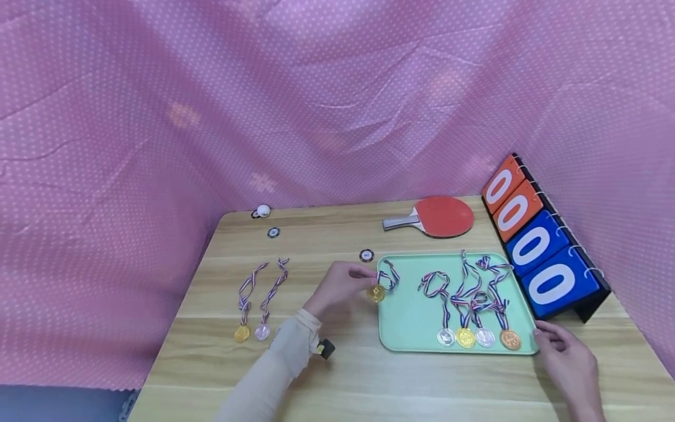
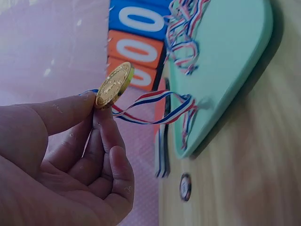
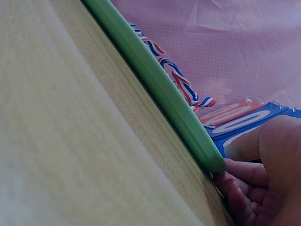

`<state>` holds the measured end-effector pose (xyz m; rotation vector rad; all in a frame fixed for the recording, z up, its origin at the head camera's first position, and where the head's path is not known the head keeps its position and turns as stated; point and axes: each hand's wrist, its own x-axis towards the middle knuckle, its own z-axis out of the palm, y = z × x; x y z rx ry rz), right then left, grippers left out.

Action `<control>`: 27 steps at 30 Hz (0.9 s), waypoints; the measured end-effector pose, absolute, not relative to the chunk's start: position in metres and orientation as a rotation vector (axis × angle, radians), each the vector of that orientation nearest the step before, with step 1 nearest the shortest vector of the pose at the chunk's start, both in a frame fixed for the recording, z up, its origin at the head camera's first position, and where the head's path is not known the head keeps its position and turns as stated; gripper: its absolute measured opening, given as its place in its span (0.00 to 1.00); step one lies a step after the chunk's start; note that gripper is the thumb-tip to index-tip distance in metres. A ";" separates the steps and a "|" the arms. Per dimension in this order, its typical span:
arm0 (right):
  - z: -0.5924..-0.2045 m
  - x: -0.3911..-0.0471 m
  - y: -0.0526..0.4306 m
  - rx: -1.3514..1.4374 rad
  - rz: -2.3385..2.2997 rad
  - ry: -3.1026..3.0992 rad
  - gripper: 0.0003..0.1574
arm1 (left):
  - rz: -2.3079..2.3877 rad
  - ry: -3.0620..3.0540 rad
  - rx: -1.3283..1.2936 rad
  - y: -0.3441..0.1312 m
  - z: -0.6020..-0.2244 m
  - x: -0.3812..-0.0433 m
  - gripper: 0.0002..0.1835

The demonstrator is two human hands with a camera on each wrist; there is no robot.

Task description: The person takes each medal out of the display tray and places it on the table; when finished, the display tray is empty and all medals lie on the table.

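My left hand point(image 1: 345, 283) pinches a gold medal point(image 2: 114, 85) by its edge between thumb and fingertips, at the tray's left rim. Its striped ribbon point(image 2: 155, 110) trails over onto the mint-green tray point(image 1: 408, 328). At the tray's near right corner, my right hand point(image 1: 572, 357) holds the rim, thumb on the upper side and fingers at the outer edge. Several medals lie in a row on the right half of the tray, among them a gold medal point(image 1: 466, 337) and a bronze medal point(image 1: 510, 339), their ribbons spread away from me.
Another gold medal point(image 1: 242, 333) and a silver medal point(image 1: 262, 332) lie on the table's left side. A red table tennis paddle point(image 1: 443, 217) is behind the tray. A flip scoreboard point(image 1: 543, 246) stands to the right. Poker chips point(image 1: 366, 255) and a white ball point(image 1: 263, 210) sit farther back.
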<state>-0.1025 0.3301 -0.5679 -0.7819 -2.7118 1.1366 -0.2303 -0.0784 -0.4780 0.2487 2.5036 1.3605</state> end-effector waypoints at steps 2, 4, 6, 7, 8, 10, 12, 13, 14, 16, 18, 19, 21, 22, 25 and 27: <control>-0.567 -0.102 0.330 -0.773 1.126 -2.715 0.27 | 1.375 2.495 0.230 -0.086 -0.475 -0.234 0.06; -0.568 -0.101 0.330 -0.773 1.125 -2.714 0.27 | 1.407 2.485 0.207 -0.094 -0.471 -0.239 0.06; -0.568 -0.101 0.330 -0.778 1.125 -2.710 0.27 | 1.451 2.469 0.176 -0.105 -0.464 -0.244 0.07; -0.569 -0.101 0.330 -0.786 1.128 -2.708 0.27 | 1.473 2.461 0.157 -0.110 -0.460 -0.247 0.08; -0.569 -0.102 0.331 -0.789 1.125 -2.708 0.27 | 1.487 2.463 0.134 -0.116 -0.456 -0.250 0.08; -0.569 -0.102 0.331 -0.794 1.118 -2.709 0.27 | 1.508 2.473 0.097 -0.129 -0.447 -0.257 0.09; -0.569 -0.103 0.330 -0.798 1.108 -2.713 0.26 | 1.517 2.492 0.062 -0.144 -0.437 -0.264 0.10; -0.569 -0.103 0.330 -0.805 1.106 -2.714 0.26 | 1.511 2.507 0.045 -0.151 -0.433 -0.267 0.11; -0.569 -0.103 0.329 -0.814 1.103 -2.717 0.26 | 1.509 2.519 0.030 -0.159 -0.428 -0.271 0.11; -0.569 -0.103 0.328 -0.842 1.106 -2.721 0.26 | 1.530 2.525 0.000 -0.175 -0.418 -0.278 0.13; -0.569 -0.103 0.328 -0.869 1.108 -2.729 0.27 | 1.530 2.553 -0.016 -0.191 -0.409 -0.283 0.14; -0.568 -0.103 0.328 -0.880 1.111 -2.729 0.27 | 1.530 2.568 -0.031 -0.198 -0.404 -0.286 0.15; -0.568 -0.104 0.327 -0.888 1.113 -2.729 0.28 | 1.540 2.593 -0.050 -0.211 -0.398 -0.289 0.16; -0.568 -0.104 0.328 -0.888 1.115 -2.728 0.28 | 1.536 2.604 -0.060 -0.217 -0.396 -0.290 0.16; -0.568 -0.104 0.328 -0.869 1.114 -2.717 0.28 | 1.508 2.618 -0.092 -0.232 -0.398 -0.290 0.16; -0.569 -0.104 0.328 -0.860 1.113 -2.710 0.27 | 1.476 2.616 -0.112 -0.240 -0.406 -0.288 0.17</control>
